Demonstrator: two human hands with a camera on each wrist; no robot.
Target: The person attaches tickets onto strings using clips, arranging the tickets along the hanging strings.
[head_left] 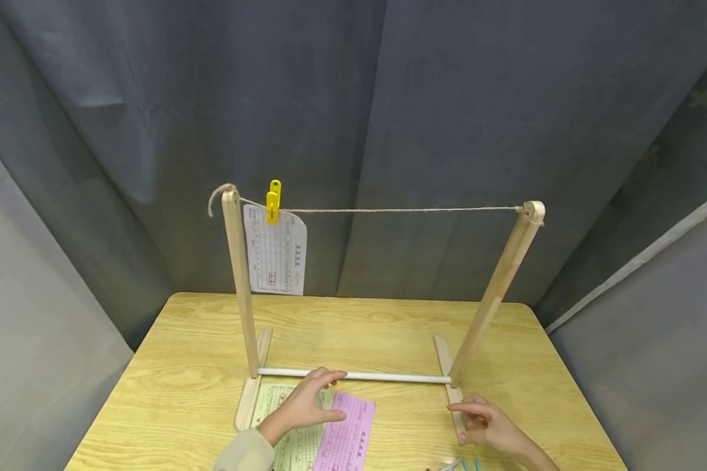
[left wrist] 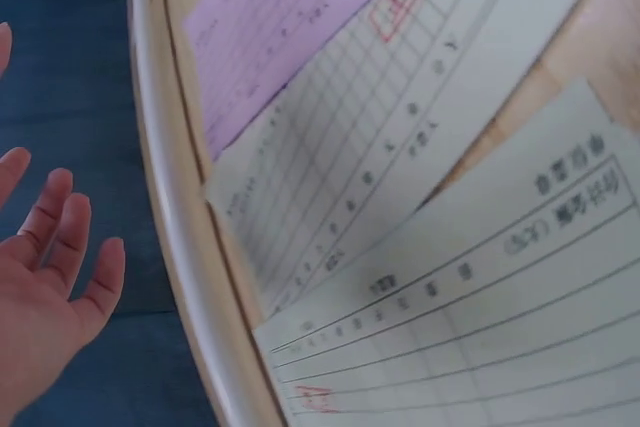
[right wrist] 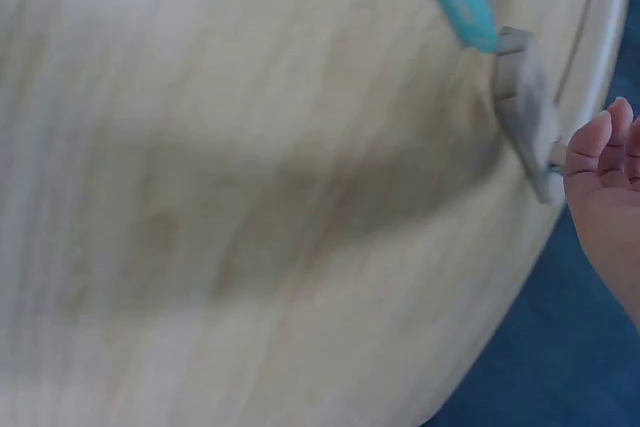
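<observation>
Reaching low in the frame, the left hand lies with fingers spread and relaxed on the pink printed paper slip and pale green slip, both flat on the wooden table, long axes running toward the bottom edge. The right hand hovers at lower right, loosely open, empty, beside the wooden stand's foot.
</observation>
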